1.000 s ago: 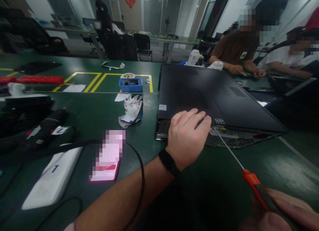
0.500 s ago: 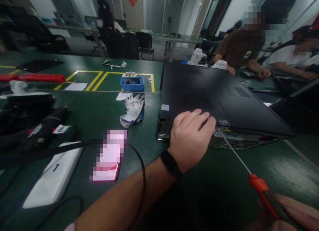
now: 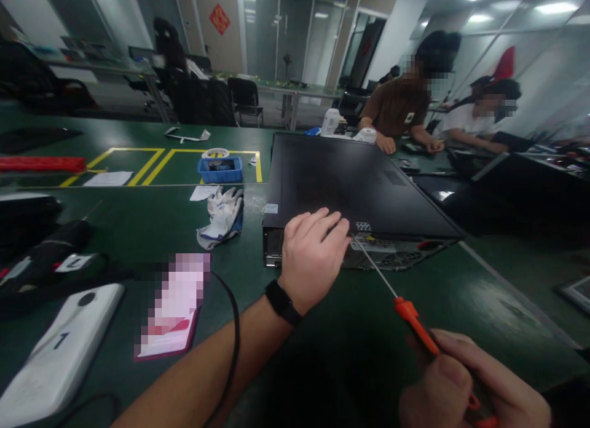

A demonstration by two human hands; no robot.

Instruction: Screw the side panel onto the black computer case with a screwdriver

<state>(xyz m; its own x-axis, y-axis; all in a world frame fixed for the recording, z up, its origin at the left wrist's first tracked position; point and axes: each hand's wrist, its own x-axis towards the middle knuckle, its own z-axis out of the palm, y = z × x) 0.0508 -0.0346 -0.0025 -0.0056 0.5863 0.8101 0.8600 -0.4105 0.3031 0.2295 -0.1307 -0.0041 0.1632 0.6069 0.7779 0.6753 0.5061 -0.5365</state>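
Observation:
A black computer case [image 3: 332, 170] lies on its side on the green table. My left hand [image 3: 314, 253], with a dark band at the wrist, rests on the case's near edge, its fingers bent over the top panel and slightly parted. At the lower right my right hand [image 3: 470, 379] is wrapped round the handle of an orange and black screwdriver [image 3: 417, 326]. The long shaft points up and left, its tip at the case's rear panel beside my left fingertips. Whether the tip sits in a screw cannot be made out.
Left on the table [image 3: 152, 231] are a pink-edged phone [image 3: 177, 311], a white device marked 1 [image 3: 62, 348], gloves [image 3: 222, 216] and a blue bin [image 3: 220, 169]. A black cable [image 3: 236, 329] crosses my left forearm. Two people are behind the case.
The view has shifted right and up, so the case and both hands appear further left. More of my right hand shows. The screwdriver tip stays at the case's rear panel.

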